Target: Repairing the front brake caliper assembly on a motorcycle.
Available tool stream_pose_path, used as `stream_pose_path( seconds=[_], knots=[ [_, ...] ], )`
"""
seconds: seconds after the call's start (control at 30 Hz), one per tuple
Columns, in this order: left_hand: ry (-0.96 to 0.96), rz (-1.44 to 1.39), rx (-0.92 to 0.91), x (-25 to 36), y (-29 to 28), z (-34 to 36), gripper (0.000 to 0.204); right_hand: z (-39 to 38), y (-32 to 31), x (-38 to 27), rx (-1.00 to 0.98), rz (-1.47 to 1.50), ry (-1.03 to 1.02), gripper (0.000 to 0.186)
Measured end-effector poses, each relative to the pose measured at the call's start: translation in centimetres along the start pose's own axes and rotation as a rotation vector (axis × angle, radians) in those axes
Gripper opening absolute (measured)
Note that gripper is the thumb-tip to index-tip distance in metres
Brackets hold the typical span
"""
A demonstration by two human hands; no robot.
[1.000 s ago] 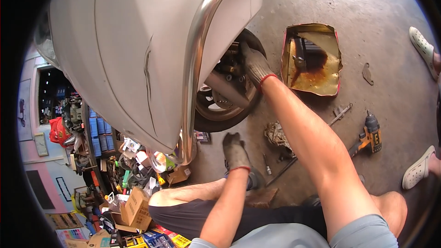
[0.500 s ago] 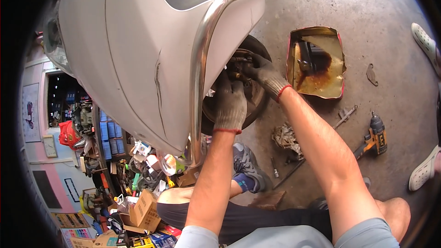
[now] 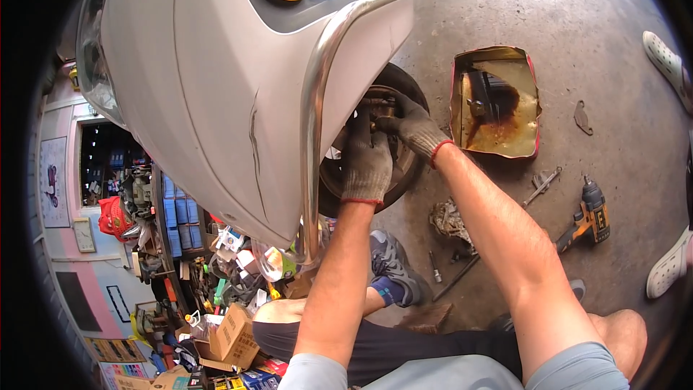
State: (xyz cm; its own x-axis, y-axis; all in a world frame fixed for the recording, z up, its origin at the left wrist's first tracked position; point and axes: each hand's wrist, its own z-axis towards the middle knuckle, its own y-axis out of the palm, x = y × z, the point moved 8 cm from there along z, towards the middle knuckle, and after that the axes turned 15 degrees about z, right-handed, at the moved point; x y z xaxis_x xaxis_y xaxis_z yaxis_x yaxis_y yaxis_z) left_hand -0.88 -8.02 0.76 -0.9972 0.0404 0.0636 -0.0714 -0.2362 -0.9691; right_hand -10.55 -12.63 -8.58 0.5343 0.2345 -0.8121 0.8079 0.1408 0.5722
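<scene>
Beside pale bodywork [image 3: 216,94] at upper left, a gloved left hand [image 3: 367,165] and gloved right hand [image 3: 416,131] reach into the wheel [image 3: 410,180] at centre, fingers [image 3: 390,125] too hidden to tell their grip, with an oil-stained tray [image 3: 498,141] at upper right.

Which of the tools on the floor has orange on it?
The pistol-shaped power tool, black and orange, farthest right of them; the slim metal wrench and the dark rod show no orange.
</scene>
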Motion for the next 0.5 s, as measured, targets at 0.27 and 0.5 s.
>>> stream_pose_path(
  seconds=[0.27, 0.5],
  knots=[
    [-0.178, 0.119, -0.397, 2.2, -0.7, -0.3, 0.063, 0.1, -0.7, 0.6, 0.014, 0.046, -0.011, 0.059],
    [0.081, 0.478, -0.045, 0.2, 0.2, 0.1, 0.061, -0.2, 0.4, -0.2, 0.027, -0.019, -0.046, 0.059]
  ],
)
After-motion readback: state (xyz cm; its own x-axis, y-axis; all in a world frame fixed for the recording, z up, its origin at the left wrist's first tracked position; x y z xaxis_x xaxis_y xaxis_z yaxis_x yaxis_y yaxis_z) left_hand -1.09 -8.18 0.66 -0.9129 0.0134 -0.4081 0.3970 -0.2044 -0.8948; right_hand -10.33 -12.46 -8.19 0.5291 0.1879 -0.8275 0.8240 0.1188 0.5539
